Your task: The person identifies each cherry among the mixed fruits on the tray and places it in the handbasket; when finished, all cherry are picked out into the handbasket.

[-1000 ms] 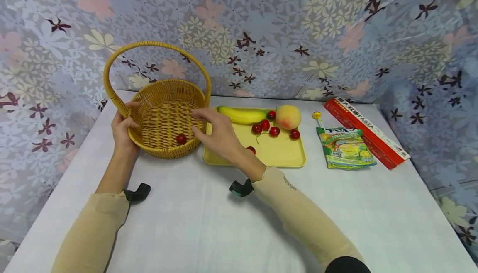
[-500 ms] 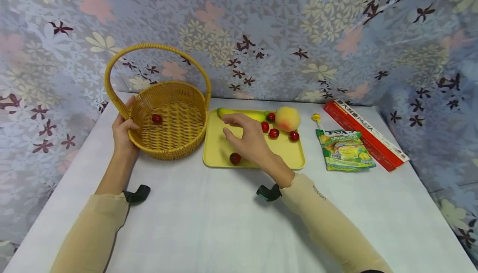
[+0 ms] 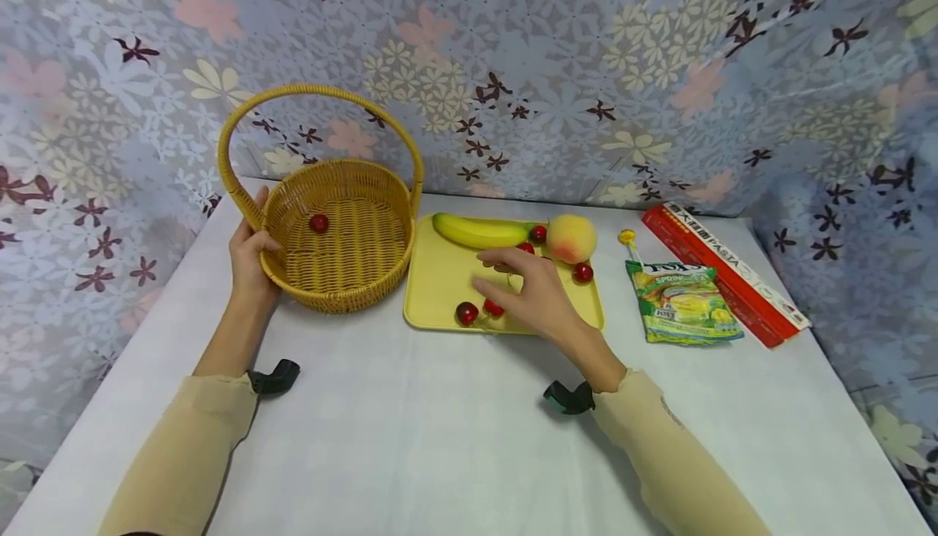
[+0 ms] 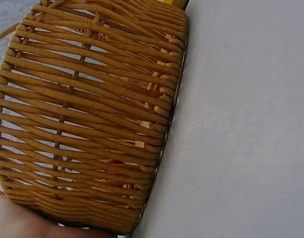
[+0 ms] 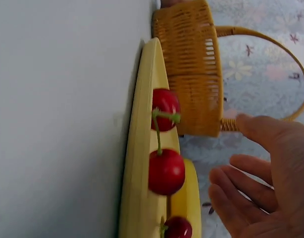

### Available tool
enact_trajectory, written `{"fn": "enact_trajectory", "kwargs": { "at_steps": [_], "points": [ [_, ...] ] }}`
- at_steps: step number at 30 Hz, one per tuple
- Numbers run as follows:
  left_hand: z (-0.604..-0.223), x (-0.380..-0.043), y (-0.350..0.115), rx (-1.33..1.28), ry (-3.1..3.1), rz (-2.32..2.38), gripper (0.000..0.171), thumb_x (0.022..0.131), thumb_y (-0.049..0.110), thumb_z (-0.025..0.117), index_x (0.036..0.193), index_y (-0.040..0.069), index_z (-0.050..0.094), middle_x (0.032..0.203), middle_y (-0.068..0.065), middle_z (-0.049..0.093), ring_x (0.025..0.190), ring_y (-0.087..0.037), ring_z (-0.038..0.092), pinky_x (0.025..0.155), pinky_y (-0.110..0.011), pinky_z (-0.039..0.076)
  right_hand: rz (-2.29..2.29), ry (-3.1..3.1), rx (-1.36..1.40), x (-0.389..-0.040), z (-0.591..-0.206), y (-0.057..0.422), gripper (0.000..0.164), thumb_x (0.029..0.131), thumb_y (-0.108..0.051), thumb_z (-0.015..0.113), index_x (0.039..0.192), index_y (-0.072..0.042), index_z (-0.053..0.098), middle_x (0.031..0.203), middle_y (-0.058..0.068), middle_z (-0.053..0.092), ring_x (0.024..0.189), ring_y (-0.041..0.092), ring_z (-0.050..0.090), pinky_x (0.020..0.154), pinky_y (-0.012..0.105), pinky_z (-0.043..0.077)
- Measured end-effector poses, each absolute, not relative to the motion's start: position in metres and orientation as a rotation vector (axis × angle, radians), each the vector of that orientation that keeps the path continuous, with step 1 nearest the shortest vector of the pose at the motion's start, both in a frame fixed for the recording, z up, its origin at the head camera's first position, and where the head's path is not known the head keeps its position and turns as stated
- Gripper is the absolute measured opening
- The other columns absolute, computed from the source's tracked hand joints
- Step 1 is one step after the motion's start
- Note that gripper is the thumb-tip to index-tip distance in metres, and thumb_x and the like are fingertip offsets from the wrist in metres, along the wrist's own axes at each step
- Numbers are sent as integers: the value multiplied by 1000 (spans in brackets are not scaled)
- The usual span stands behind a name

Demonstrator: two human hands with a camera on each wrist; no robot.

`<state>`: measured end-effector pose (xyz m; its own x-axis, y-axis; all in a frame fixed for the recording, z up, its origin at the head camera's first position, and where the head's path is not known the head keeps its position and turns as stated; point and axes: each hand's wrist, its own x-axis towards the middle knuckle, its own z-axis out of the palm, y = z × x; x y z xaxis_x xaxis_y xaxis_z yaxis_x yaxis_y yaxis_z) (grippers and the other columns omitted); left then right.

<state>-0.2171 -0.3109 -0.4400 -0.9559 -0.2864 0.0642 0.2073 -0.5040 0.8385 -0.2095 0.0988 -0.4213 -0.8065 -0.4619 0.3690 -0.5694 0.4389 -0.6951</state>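
Observation:
My left hand (image 3: 252,263) grips the left side of a yellow wicker basket (image 3: 344,301), thumb over the rim. A single red cherry (image 3: 318,223) lies inside, toward the back left. My right hand (image 3: 529,290) hovers over the yellow tray (image 3: 440,279) with thumb and fingers spread apart, holding nothing. Just beyond its fingertips, near the tray's front edge, are a dark cherry (image 3: 466,313) and a brighter cherry (image 3: 493,306). Green stems show on these front cherries (image 5: 166,171) in the right wrist view. Several more lie farther back, partly hidden by the hand.
At the tray's back are a banana (image 3: 479,232) and a peach (image 3: 572,239), with a cherry (image 3: 582,273) beside the peach. Right of the tray lie a yellow lollipop (image 3: 627,239), a green Fox's packet (image 3: 681,304) and a long red pasta box (image 3: 725,275).
My right hand has moved right, from the basket's edge to over the tray. The cherry in the basket has shifted from front right to back left. My left hand keeps its grip.

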Motion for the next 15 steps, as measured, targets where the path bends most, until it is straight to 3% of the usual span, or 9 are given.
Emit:
{"fn": "enact_trajectory", "kwargs": {
  "at_steps": [7,15],
  "points": [
    [-444,-218,-310,153,-1376,-2534,82,80,-16,26,152,21,39,157,11,37,147,-16,28,120,-32,18,1336,-2615,956,-208,-438,115,41,84,-23,79,118,-3,68,118,12,69,105,30,68,93,43,53],
    [-441,-219,-313,144,-1357,-2508,81,80,-17,27,151,19,41,156,7,39,145,-18,30,117,-30,24,1373,-2650,985,-209,-445,121,44,80,-31,82,117,-10,70,111,3,72,100,16,69,91,36,53]
  ]
}}
